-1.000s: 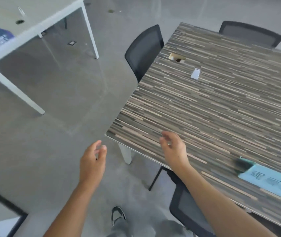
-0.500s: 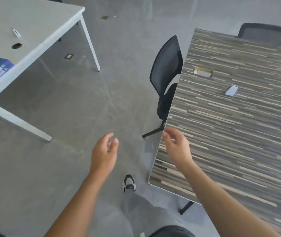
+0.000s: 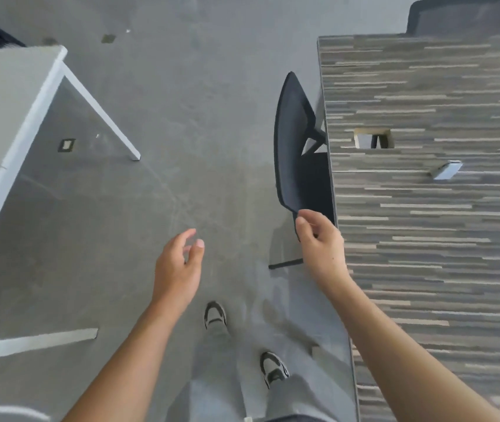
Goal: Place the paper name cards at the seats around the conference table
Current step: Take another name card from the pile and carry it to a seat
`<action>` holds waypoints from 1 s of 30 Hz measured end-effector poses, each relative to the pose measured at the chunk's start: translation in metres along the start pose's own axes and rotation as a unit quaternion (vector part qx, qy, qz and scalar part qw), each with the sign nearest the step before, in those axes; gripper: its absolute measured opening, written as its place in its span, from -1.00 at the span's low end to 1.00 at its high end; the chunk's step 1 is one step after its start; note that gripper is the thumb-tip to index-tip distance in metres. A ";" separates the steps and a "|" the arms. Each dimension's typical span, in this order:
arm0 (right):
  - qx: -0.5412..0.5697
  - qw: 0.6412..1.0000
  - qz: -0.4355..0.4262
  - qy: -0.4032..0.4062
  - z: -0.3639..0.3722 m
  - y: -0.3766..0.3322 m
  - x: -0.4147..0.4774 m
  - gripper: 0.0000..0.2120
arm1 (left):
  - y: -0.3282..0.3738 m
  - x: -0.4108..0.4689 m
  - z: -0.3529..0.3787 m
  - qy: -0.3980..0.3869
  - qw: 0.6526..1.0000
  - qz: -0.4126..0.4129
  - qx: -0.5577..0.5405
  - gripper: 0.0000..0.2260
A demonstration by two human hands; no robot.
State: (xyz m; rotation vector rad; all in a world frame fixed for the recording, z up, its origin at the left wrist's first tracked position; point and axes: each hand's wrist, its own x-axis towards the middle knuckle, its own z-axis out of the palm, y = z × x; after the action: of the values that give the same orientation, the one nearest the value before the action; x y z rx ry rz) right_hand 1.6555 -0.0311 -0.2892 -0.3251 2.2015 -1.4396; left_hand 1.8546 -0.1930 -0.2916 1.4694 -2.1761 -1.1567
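The striped wood conference table (image 3: pixel 431 269) fills the right side. A small white folded card (image 3: pixel 446 171) lies on it, beyond a rectangular cable opening (image 3: pixel 372 138). A black mesh chair (image 3: pixel 296 153) is tucked against the table's left edge. My right hand (image 3: pixel 323 248) hovers at the table's edge by the chair's near corner, fingers loosely curled and holding nothing. Over the bare floor, my left hand (image 3: pixel 178 269) is open and empty. No other name card is in view.
A white desk (image 3: pixel 5 102) with slanted white legs stands at the left. A second black chair (image 3: pixel 468 13) sits at the table's far end. Grey concrete floor with a socket plate (image 3: pixel 66 145) runs between the desk and the table. My shoes (image 3: pixel 215 318) are below.
I have walked along the table's left side and the view turned. The blue card at the near seat has dropped out of view. Both hands stayed empty, and the chair is now close to my right hand.
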 end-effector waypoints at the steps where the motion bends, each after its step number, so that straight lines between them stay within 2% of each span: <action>1: 0.008 1.000 0.000 0.013 0.012 -0.007 0.010 -0.76 | -0.001 0.019 -0.006 -0.007 1.000 0.008 0.000 -0.72; 5: 0.014 0.997 -0.013 0.070 0.060 -0.050 0.058 -0.76 | 0.004 0.119 -0.031 -0.028 0.999 0.045 0.001 -0.71; 9: 0.024 0.994 -0.003 0.108 0.101 -0.101 0.108 -0.86 | 0.024 0.221 -0.055 -0.049 0.995 0.090 -0.007 -0.72; 12: 0.026 0.992 0.000 0.123 0.122 -0.131 0.148 -0.83 | 0.045 0.288 -0.067 -0.057 0.991 0.118 -0.006 -0.72; 14: 0.020 0.990 0.005 0.139 0.135 -0.148 0.179 -0.74 | 0.061 0.334 -0.067 -0.063 0.989 0.136 -0.005 -0.72; 22: 0.035 0.979 0.017 0.198 0.151 -0.181 0.328 -0.72 | 0.135 0.507 -0.019 -0.106 0.976 0.190 0.003 -0.73; 30: 0.081 0.962 0.046 0.256 0.116 -0.223 0.517 -0.69 | 0.271 0.678 0.039 -0.122 0.963 0.239 0.028 -0.74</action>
State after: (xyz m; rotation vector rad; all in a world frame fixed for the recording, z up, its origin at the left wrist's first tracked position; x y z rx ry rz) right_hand 1.2596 -0.4477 -0.2624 0.2345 2.4213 -1.7874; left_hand 1.3499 -0.7203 -0.2534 0.7701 -2.5483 -1.1482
